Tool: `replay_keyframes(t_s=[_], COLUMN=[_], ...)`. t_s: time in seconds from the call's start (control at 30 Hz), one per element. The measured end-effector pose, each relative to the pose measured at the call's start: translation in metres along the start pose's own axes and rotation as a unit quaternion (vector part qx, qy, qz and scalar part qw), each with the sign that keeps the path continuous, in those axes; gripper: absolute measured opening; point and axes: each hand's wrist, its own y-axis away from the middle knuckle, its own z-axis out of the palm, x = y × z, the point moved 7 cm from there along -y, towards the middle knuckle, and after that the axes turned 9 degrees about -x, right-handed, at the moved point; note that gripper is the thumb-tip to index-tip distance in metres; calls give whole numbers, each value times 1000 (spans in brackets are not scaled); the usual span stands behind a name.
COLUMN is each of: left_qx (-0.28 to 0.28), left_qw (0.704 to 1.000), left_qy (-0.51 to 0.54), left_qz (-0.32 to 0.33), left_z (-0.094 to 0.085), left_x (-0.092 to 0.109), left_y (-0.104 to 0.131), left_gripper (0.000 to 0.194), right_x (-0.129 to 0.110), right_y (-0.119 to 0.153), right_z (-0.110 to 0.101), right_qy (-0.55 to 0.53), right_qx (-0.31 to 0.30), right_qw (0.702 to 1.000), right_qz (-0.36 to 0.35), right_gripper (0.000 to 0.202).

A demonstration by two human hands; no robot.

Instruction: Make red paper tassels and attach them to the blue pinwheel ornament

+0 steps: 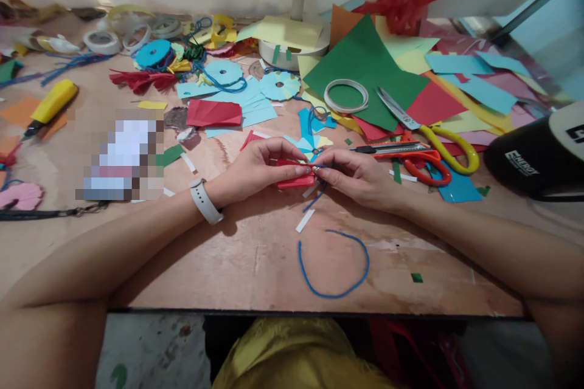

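Note:
Both hands meet over the middle of the table. My left hand (269, 165) is closed on a small folded piece of red paper (296, 182). At its right end, my right hand (351, 175) pinches a blue string (314, 197), whose tail hangs toward the tabletop. Whether the string goes around the paper or only touches it I cannot tell, as the fingertips cover that spot. A second length of blue string (367, 261) lies in an open loop closer to the table's front edge. White paper strips (305, 220) lie near the hands.
Scissors with yellow handles (460, 152), orange-handled scissors (429, 170) and a box cutter (396, 148) lie right of the hands. A black cup (524, 152) stands at far right. A yellow cutter (57, 100) and a blurred phone (121, 158) lie left. Coloured paper (360, 61) covers the back.

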Motion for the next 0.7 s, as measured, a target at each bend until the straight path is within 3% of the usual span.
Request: replay_keyframes(t_s=[0.43, 0.7], left_qx=[26, 7], left_qw=[995, 983], left_qy=[-87, -160], left_qz=[42, 85], left_z=[-7, 0], left_x=[6, 15], left_y=[3, 4], left_gripper=[21, 15], right_x=[7, -1], right_y=[2, 0], right_z=[-1, -3], right_qy=[-30, 13], right_qx=[0, -23], right_qw=[999, 999], right_qz=[27, 27], right_gripper=[21, 22])
